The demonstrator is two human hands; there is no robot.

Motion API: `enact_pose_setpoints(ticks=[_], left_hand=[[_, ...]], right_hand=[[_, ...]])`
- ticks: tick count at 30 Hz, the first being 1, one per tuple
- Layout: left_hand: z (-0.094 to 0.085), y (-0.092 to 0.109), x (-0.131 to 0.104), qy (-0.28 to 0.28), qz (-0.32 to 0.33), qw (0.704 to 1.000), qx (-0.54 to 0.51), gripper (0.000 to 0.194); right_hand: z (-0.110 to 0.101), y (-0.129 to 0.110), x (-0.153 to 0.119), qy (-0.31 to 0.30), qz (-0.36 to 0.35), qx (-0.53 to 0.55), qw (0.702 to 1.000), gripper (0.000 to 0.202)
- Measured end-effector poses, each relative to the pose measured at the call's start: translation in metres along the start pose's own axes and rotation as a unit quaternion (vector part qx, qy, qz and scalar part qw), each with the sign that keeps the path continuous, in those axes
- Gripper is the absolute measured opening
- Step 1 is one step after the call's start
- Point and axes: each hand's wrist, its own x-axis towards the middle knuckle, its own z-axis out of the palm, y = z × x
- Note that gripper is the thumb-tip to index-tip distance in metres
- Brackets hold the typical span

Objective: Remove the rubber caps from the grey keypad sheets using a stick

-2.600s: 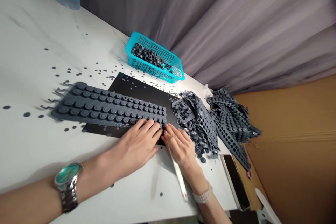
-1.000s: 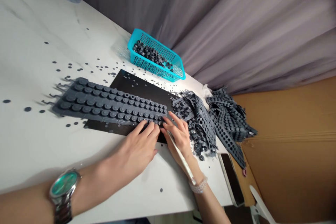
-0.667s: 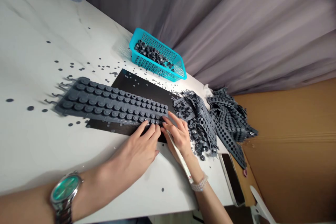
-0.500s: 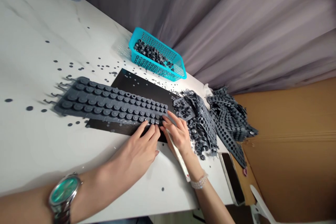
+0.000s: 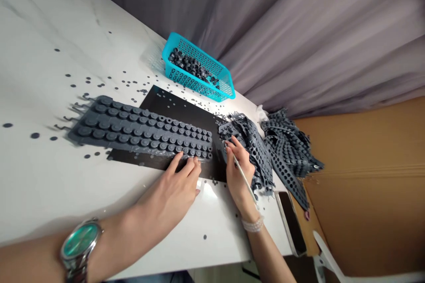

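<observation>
Studded sheet [image 5: 142, 129], left grip [image 5: 177, 185] loose on its edge, right grip [image 5: 241, 168] holding white stick [image 5: 241, 172], perforated heap [image 5: 262, 161] beside, basket [image 5: 195, 85] beyond

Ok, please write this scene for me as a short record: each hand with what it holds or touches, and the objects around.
Left hand: fingertips on near edge of the long dark-grey knobbed sheet
Right hand: holds a thin white stick, apart from the sheet
Under part of sheet: flat black rectangular mat
Near right hand: crumpled dark-grey perforated sheets; contact unclear
Container: turquoise perforated plastic basket, holding small dark-grey pieces
Scattered: small dark discs on the white tabletop
</observation>
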Motion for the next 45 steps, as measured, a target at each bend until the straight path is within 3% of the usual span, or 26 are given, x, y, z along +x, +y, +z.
enact_pose_setpoints(ticks=[2, 6, 12, 26, 28, 32, 35, 37, 40, 45], left_hand=[[0.0, 0.0, -0.001, 0.001, -0.001, 1.0, 0.005, 0.038], [0.001, 0.001, -0.003, -0.004, 0.001, 1.0, 0.027, 0.041], [-0.002, 0.002, -0.004, -0.015, 0.009, 1.0, 0.024, 0.043], [0.001, 0.003, -0.004, -0.014, 0.014, 0.999, 0.049, 0.046], [0.003, 0.003, -0.005, -0.013, 0.013, 0.998, 0.053, 0.048], [0.005, 0.003, -0.004, -0.007, 0.008, 0.999, 0.044, 0.053], [0.004, 0.002, -0.004, -0.008, 0.01, 1.0, 0.029, 0.053], [0.002, 0.003, -0.004, -0.011, 0.009, 0.999, 0.03, 0.052], [0.002, 0.003, -0.004, -0.018, 0.007, 0.999, 0.034, 0.051], [0.003, 0.003, -0.004, -0.025, 0.013, 0.999, 0.037, 0.05]], right_hand=[[-0.004, 0.001, -0.002, -0.025, -0.014, 0.009, 1.0, 0.011], [-0.005, -0.009, -0.001, -0.086, -0.15, 0.019, 0.985, 0.012], [0.003, -0.017, 0.006, -0.095, -0.233, 0.003, 0.968, 0.016], [0.006, -0.011, 0.006, -0.112, -0.272, -0.019, 0.956, 0.016], [0.009, -0.009, 0.006, -0.092, -0.241, -0.01, 0.966, 0.017], [0.008, 0.001, 0.006, 0.0, -0.104, -0.028, 0.994, 0.013], [0.001, 0.006, 0.001, -0.009, -0.044, -0.033, 0.998, 0.011], [-0.006, 0.004, -0.005, -0.045, -0.066, -0.022, 0.997, 0.008], [-0.013, -0.007, -0.011, -0.085, -0.156, -0.003, 0.984, 0.011], [-0.013, -0.021, -0.009, -0.108, -0.235, -0.02, 0.966, 0.013]])
